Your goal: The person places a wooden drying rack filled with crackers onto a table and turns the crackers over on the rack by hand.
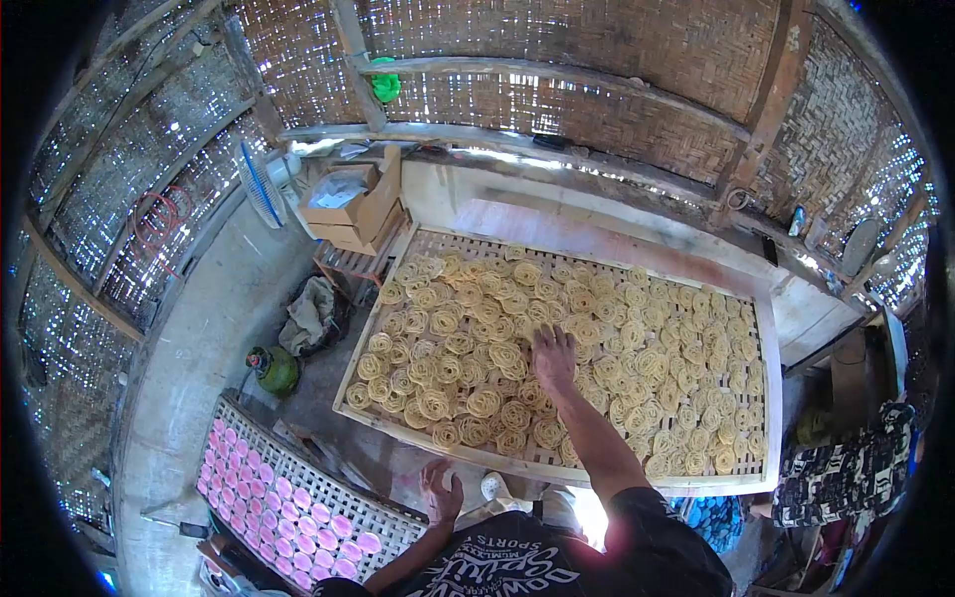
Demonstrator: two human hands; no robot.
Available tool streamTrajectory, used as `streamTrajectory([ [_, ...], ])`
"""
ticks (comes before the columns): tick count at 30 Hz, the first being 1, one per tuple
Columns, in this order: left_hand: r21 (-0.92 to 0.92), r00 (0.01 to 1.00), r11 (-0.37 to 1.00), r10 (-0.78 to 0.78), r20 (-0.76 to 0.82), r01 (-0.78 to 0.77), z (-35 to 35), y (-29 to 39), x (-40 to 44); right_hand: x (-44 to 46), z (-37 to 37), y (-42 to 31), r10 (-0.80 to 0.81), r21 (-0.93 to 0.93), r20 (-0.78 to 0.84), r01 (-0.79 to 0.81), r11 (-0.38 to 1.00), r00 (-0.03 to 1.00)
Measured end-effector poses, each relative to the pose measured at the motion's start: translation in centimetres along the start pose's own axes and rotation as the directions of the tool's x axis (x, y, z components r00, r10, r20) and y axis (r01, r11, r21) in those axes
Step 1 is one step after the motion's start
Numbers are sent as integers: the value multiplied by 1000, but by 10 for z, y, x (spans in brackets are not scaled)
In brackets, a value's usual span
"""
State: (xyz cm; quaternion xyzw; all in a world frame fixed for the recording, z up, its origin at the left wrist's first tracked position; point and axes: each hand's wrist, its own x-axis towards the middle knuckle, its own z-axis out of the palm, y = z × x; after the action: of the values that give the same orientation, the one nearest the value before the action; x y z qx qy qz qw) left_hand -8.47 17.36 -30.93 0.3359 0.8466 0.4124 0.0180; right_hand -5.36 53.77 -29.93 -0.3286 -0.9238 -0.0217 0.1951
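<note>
My right hand reaches over the middle of a large woven tray with a pale wooden frame. Its fingers rest on yellowish coiled noodle nests, slightly apart, with no nest visibly lifted. Many such nests cover the tray, overlapping on the left and middle and packed closely on the right. Beside the tray's front edge, my left hand hangs in the air with fingers and thumb apart, holding nothing. Below and left of it lies a second woven rack bearing pink round discs.
Cardboard boxes stand on a small rack at the tray's back left corner, near a fan. A green gas cylinder and a sack sit on the floor at left. Patterned cloth is at right.
</note>
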Motion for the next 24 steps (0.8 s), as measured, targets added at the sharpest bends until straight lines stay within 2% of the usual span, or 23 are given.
streamTrajectory([
  [1,-30,996,995,-92,-3,92,3,-6,-4,0,-5,-3,-64,-56,-46,61,997,997],
  [2,-63,984,982,-180,-4,179,5,-11,-6,-4,12,-5,-111,-80,1,110,991,994],
  [5,-74,953,951,-302,4,302,19,-29,-12,-4,9,-37,-4,89,169,-11,996,986],
  [9,-74,848,847,-516,121,526,28,-34,-9,-1,27,-54,45,124,132,-62,990,990],
  [10,-26,845,848,-524,111,529,36,-47,-13,-1,22,-55,8,132,53,-15,991,999],
  [13,-56,660,712,-615,431,700,55,-70,-16,0,25,-57,34,275,77,-54,960,996],
  [16,-195,481,509,-522,705,838,58,-56,-15,3,30,-57,199,615,214,-290,734,957],
  [19,-323,477,405,-375,795,856,64,-37,-14,-3,28,-66,331,708,350,-479,518,876],
  [20,-315,441,351,-375,815,882,70,-31,-10,-8,26,-66,302,619,230,-378,689,925],
  [22,-344,457,335,-365,811,877,68,-18,-5,-20,6,-66,162,338,9,-155,928,987],
  [23,-362,468,325,-358,808,874,67,-12,0,-20,3,-64,146,356,-32,-125,926,989],
  [24,-323,430,317,-370,823,892,83,-29,-2,-27,6,-61,130,373,-67,-96,923,989],
])
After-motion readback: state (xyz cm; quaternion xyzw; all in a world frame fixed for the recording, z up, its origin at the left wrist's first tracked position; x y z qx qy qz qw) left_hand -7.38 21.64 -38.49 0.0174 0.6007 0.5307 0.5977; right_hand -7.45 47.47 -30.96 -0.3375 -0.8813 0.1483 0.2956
